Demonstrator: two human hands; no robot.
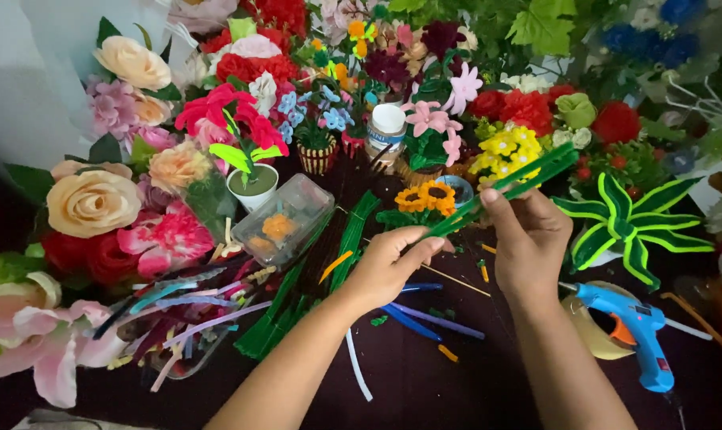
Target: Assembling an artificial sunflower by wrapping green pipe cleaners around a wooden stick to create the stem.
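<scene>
Above the crowded bench [472,382], my hands gripped green pipe cleaners [500,191], left hand [389,267] pinching low, right hand [528,231] high; firm pinches seemed wise.

Glue gun [635,334] lies right of hands; plastic box [291,217] left

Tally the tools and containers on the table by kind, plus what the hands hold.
Blue hot-glue gun: 1
Clear plastic box: 1
White-lidded jar: 1
Small white flowerpot: 1
Bundle of green fuzzy pipe-cleaner stems, held by the left hand and the right hand: 1
Total: 5
</scene>
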